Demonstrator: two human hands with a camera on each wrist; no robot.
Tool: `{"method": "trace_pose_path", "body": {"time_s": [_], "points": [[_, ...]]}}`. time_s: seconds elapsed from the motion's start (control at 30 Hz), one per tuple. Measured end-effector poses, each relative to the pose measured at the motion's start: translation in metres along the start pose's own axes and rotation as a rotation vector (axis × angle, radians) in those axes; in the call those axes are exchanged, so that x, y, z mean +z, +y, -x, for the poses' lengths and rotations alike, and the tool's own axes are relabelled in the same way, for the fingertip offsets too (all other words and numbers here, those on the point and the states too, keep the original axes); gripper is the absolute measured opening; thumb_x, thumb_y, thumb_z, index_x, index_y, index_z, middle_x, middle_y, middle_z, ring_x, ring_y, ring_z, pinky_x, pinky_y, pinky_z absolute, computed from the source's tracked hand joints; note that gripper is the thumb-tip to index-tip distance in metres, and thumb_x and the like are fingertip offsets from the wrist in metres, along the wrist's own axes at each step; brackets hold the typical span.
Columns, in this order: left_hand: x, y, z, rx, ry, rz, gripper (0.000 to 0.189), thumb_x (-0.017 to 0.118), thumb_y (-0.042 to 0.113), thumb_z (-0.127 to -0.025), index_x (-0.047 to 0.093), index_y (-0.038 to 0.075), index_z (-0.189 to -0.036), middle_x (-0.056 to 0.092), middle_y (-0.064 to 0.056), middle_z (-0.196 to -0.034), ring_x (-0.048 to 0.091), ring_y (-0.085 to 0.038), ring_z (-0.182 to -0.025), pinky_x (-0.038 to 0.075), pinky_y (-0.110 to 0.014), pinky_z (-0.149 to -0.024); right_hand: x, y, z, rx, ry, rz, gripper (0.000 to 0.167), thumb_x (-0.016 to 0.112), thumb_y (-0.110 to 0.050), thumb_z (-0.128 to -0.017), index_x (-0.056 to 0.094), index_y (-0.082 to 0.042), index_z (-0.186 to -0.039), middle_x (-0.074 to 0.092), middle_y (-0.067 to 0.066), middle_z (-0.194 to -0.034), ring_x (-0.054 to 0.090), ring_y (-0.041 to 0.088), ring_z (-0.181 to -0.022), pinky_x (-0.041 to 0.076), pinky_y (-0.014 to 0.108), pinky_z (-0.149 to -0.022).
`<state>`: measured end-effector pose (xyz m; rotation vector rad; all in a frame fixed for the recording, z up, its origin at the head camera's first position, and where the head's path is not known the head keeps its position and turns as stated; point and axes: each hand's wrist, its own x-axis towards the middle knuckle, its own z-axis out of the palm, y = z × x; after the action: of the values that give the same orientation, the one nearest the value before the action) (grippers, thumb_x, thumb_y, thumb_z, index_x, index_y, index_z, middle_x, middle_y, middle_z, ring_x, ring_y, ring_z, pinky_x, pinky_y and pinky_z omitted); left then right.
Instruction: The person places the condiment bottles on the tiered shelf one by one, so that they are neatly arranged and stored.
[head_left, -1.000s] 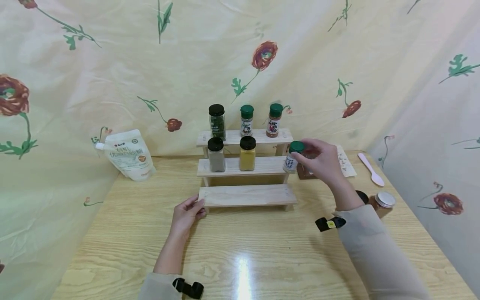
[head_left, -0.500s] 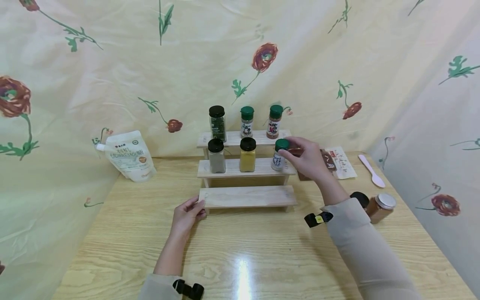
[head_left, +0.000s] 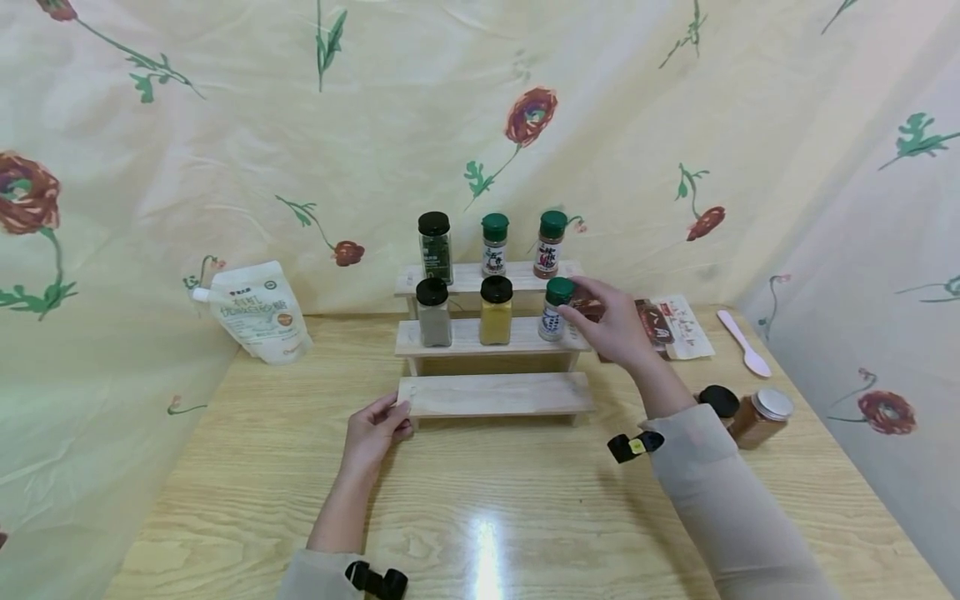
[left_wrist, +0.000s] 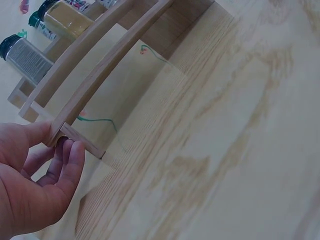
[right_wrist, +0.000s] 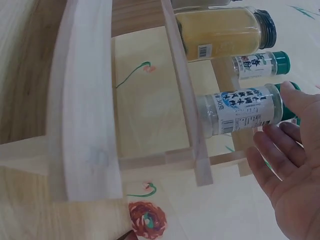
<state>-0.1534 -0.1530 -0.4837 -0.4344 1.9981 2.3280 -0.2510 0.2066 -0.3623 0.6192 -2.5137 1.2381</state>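
A three-tier wooden spice rack (head_left: 495,393) stands on the table. My left hand (head_left: 372,429) grips the left end of its lowest step, thumb against the board and fingers curled at the support, as the left wrist view (left_wrist: 50,180) shows. My right hand (head_left: 618,325) pinches a small spice jar (head_left: 552,323) by its green cap, at the right end of the middle step. The jar is upright, with a white and blue label (right_wrist: 245,109). Left of it on that step are a yellow spice jar (head_left: 496,315) and a grey spice jar (head_left: 433,317), both black-capped.
The top step carries a black-capped herb jar (head_left: 435,250) and two green-capped jars (head_left: 493,250). A white spouted pouch (head_left: 258,312) leans at the back left. Right of the rack lie packets (head_left: 678,325), a spoon (head_left: 742,342) and two jars (head_left: 759,417).
My right hand has moved left with the green-capped jar, from the right edge of the middle step to further onto it. The left hand has stayed at the rack.
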Motion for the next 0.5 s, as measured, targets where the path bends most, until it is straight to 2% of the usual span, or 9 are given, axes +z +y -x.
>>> {"method": "trace_pose_path", "body": {"time_s": [0.1,0.3,0.5], "points": [[-0.001,0.000,0.000,0.001,0.000,0.000,0.046,0.068,0.006,-0.098,0.054,-0.008,-0.139,0.063,-0.007,-0.094,0.066,-0.015,-0.081,0.064,-0.026,-0.077,-0.001,0.003,0.005,-0.006,-0.008,0.003,0.047,0.072,-0.022,-0.097,0.058,-0.004,-0.139,0.068,0.014,-0.118,0.065,0.028,-0.106,0.059,0.047,-0.091],[-0.001,0.002,0.000,-0.001,0.003,-0.008,0.046,0.069,0.008,-0.098,0.055,-0.008,-0.139,0.063,-0.007,-0.093,0.066,-0.013,-0.079,0.063,-0.025,-0.077,-0.010,0.011,0.017,0.004,-0.020,0.015,0.048,0.071,-0.025,-0.098,0.058,-0.004,-0.139,0.066,0.017,-0.124,0.063,0.037,-0.111,0.055,0.057,-0.094],[0.000,0.003,-0.001,-0.023,0.019,-0.005,0.043,0.070,0.007,-0.097,0.059,-0.006,-0.137,0.064,-0.007,-0.091,0.068,-0.014,-0.077,0.063,-0.025,-0.076,-0.022,0.016,0.029,0.004,-0.003,0.068,0.049,0.072,-0.019,-0.097,0.057,-0.001,-0.140,0.065,0.020,-0.125,0.064,0.035,-0.110,0.055,0.055,-0.095]]}}
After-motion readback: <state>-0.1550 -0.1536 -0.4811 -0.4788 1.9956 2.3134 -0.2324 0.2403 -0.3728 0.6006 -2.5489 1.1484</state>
